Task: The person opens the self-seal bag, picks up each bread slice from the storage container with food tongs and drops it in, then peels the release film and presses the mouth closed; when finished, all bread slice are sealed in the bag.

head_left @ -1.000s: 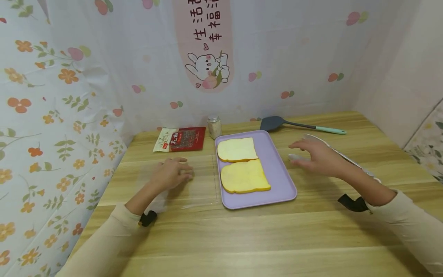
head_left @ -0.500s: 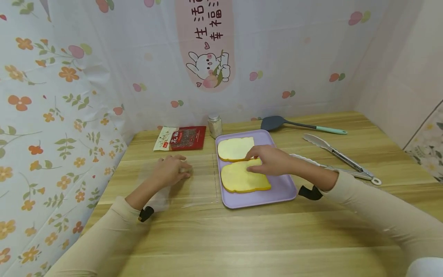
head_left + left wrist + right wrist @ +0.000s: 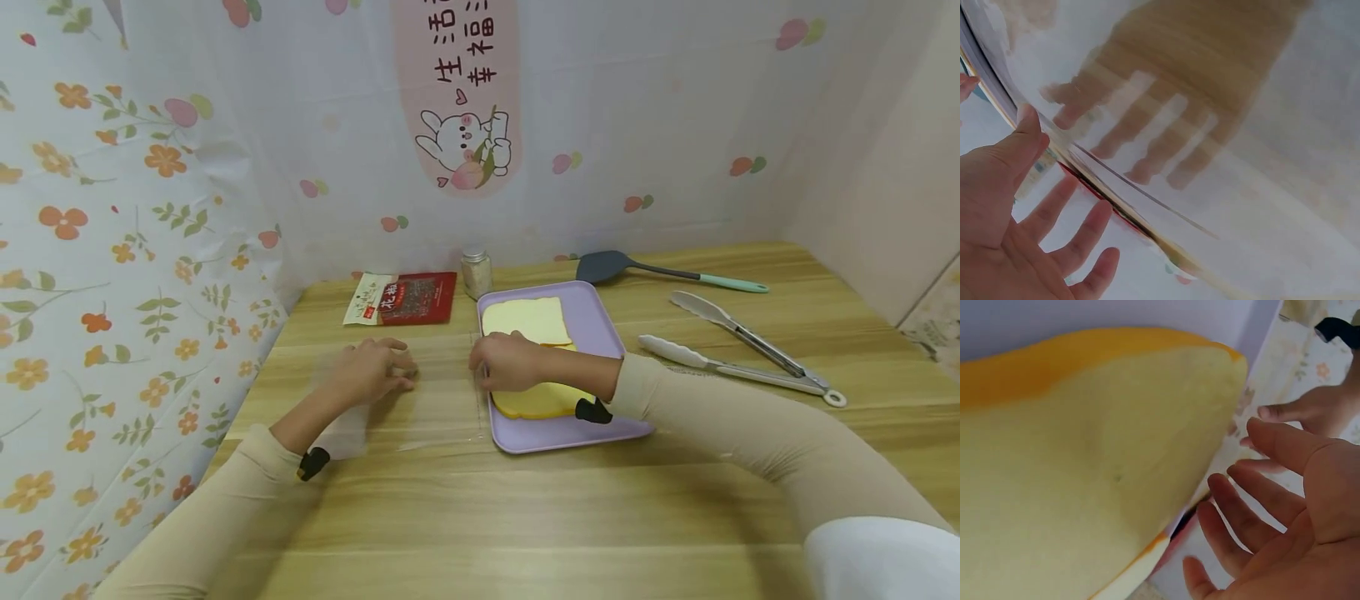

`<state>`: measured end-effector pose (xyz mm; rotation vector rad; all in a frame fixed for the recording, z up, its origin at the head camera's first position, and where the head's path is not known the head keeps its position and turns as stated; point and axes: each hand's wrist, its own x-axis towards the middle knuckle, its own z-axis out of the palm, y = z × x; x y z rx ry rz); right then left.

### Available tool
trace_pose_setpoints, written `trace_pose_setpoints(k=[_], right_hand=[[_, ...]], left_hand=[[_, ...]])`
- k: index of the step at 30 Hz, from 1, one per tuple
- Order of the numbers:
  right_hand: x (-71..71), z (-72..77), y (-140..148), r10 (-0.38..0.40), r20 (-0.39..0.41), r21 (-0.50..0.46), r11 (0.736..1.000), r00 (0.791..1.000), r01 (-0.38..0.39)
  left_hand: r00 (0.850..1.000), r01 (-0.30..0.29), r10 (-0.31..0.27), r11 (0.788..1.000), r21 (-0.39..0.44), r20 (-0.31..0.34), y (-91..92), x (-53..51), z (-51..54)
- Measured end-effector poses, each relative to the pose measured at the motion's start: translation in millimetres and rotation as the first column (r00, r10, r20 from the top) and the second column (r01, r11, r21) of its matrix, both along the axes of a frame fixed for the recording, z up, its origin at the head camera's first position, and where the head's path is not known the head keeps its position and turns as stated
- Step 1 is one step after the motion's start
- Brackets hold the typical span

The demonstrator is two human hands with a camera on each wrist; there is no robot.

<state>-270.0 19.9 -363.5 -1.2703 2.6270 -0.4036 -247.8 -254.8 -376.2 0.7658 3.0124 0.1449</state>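
Note:
My left hand [image 3: 367,372] is low over a clear plastic board [image 3: 442,408] on the wooden table, its fingers loosely bent and holding nothing. In the left wrist view the left hand [image 3: 1004,212] shows up again as a reflection in a glossy surface. My right hand [image 3: 510,361] reaches across the lilac tray [image 3: 592,325] to its left rim, beside the board's right edge. Its relaxed fingers [image 3: 1254,487] hold nothing in the right wrist view; touch cannot be made out. Two bread slices lie in the tray, a far one [image 3: 525,318] and a near one [image 3: 540,402], partly covered by the right hand.
A red and cream spice packet [image 3: 401,298] and a small glass jar [image 3: 477,273] stand or lie behind the board. Right of the tray are a dark spatula [image 3: 607,265] with a mint handle and spread tongs [image 3: 750,337]. Patterned cloth [image 3: 600,125] backs the table.
My right hand has moved left from the tongs, over the bread slices, to the tray's left rim, uncovering the tongs. The left hand has stayed nearly still.

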Motion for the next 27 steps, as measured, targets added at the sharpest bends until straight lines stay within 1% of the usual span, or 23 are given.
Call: trace_pose_setpoints(k=[3,5,8,13,18,23,27], right_hand=[[-1.0,-4.0,-6.3,-0.001,-0.022,0.021,1.0,1.0,0.001],[-1.4,-6.7,-9.3,-0.013,-0.027,0.034,0.999,1.0,0.014],[-1.4,-10.4,-12.6,-0.038,-0.03,0.047,0.998,0.999,0.039],[0.3,-15.9,-16.8,-0.074,-0.027,0.054,0.996,0.997,0.075],[2.4,-19.5,-17.2,-0.083,-0.05,0.066,0.994,0.995,0.087],[4.1,-20.5,-16.7,-0.08,-0.07,0.079,0.993,0.994,0.086],[4.9,-20.4,-17.6,-0.081,-0.068,0.076,0.993,0.994,0.086]], left_hand=[[1.0,0.024,-0.024,0.999,0.038,-0.007,-7.0,-1.7,-1.3],[1.0,0.024,-0.024,0.998,0.059,0.007,-11.2,-2.4,-1.9],[1.0,0.016,-0.018,0.998,0.066,0.025,-16.2,-3.0,-4.0],[1.0,-0.002,0.0,0.998,0.061,0.03,-19.9,-2.7,-7.9],[0.999,-0.022,0.019,0.997,0.072,0.043,-21.8,0.1,-10.7],[0.999,-0.036,0.032,0.993,0.112,0.034,-24.1,1.3,-13.7],[0.998,-0.053,0.046,0.986,0.16,0.046,-24.5,2.2,-15.4]])
